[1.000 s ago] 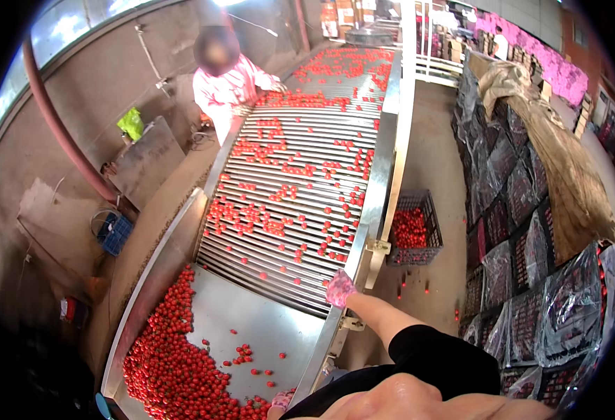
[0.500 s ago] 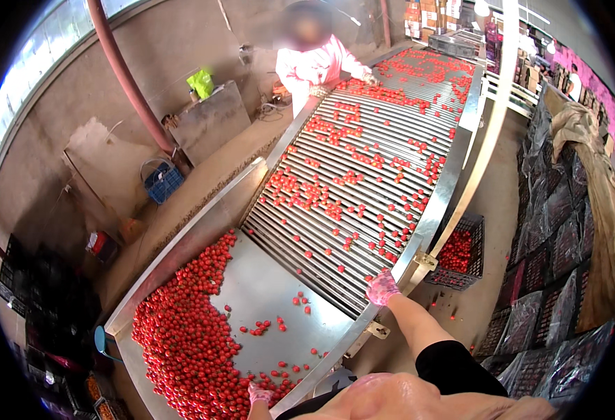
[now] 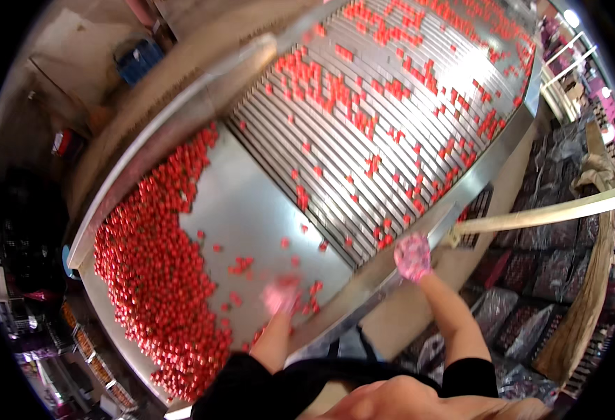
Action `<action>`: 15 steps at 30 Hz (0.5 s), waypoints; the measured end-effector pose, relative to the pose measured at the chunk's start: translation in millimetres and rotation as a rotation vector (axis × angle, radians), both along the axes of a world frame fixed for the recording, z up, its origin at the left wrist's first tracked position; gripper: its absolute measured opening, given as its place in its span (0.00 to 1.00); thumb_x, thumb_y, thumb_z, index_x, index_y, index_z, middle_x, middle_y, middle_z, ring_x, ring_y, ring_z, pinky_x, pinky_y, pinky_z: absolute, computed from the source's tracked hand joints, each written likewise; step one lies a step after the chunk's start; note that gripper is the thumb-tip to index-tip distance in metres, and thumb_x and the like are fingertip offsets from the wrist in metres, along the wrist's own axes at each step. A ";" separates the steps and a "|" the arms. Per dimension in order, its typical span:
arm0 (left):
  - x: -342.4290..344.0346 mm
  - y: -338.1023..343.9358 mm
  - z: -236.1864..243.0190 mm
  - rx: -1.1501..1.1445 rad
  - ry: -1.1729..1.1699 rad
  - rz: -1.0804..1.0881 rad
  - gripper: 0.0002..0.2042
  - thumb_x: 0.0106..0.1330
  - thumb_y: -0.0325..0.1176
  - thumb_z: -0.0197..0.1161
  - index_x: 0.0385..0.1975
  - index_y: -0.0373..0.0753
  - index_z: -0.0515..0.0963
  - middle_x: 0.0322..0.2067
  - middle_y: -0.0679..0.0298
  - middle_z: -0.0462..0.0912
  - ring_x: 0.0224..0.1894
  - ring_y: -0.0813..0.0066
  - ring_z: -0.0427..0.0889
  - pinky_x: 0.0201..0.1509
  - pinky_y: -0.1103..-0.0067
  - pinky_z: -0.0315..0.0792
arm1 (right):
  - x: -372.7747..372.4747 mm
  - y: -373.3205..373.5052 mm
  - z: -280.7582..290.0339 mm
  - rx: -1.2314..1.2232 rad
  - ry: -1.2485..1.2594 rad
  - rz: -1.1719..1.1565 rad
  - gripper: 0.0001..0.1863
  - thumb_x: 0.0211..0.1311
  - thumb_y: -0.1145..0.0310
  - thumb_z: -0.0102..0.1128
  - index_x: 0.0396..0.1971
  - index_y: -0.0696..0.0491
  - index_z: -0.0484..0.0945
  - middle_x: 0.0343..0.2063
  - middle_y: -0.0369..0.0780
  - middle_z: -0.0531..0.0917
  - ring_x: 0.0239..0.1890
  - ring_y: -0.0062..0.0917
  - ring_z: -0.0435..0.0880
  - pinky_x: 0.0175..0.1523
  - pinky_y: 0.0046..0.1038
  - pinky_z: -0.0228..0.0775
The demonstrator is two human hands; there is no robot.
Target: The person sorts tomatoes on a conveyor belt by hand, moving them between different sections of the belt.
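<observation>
Both my hands wear pink patterned gloves. My left hand (image 3: 281, 297), smeared by motion, is over the smooth metal tray (image 3: 248, 203), close to a few loose cherry tomatoes (image 3: 240, 265); its fingers cannot be made out. My right hand (image 3: 413, 257) is at the near metal rim (image 3: 454, 203) of the roller conveyor (image 3: 335, 147), just beside some tomatoes (image 3: 386, 241) on the lowest rollers. The back of the glove faces up and hides those fingers. A big heap of red cherry tomatoes (image 3: 160, 280) fills the tray's left side. More tomatoes lie scattered over the rollers.
Raised metal walls (image 3: 174, 112) edge the tray on the far left. A blue basket (image 3: 138, 60) stands on the floor beyond. To the right, a pale beam (image 3: 542, 213) slants past dark crates under plastic film (image 3: 524, 308). A dark crate (image 3: 477, 210) sits beside the conveyor.
My view has swung down and closer to the tray. My left hand has left the heap's near edge and moved right over the tray. My right hand stays by the rim.
</observation>
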State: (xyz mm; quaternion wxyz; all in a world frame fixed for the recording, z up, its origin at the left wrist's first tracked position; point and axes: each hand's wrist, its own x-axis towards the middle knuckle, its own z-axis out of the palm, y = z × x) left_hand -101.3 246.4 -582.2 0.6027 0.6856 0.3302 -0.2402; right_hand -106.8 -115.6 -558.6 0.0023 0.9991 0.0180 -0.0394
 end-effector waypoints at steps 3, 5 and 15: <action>93.8 -92.6 -36.9 -1.069 0.051 0.081 0.19 0.69 0.40 0.58 0.59 0.46 0.70 0.69 0.54 0.60 0.66 0.55 0.69 0.60 0.68 0.74 | 10.1 29.0 -6.9 0.211 -0.020 0.027 0.10 0.51 0.62 0.58 0.25 0.52 0.79 0.31 0.41 0.81 0.43 0.38 0.76 0.56 0.42 0.63; 135.4 -174.0 15.3 -0.685 -0.561 -0.475 0.33 0.67 0.37 0.62 0.70 0.47 0.56 0.70 0.51 0.56 0.69 0.53 0.64 0.65 0.66 0.71 | 4.6 2.3 -10.0 0.227 -0.033 0.018 0.08 0.50 0.63 0.59 0.25 0.52 0.78 0.31 0.41 0.81 0.43 0.38 0.76 0.56 0.42 0.63; 116.3 16.6 -94.1 0.922 -1.060 -0.448 0.27 0.53 0.38 0.73 0.54 0.43 0.74 0.45 0.64 0.78 0.47 0.61 0.76 0.46 0.65 0.74 | -9.2 -21.8 6.8 0.170 -0.029 0.027 0.07 0.47 0.64 0.61 0.25 0.51 0.79 0.28 0.40 0.80 0.39 0.37 0.77 0.56 0.43 0.63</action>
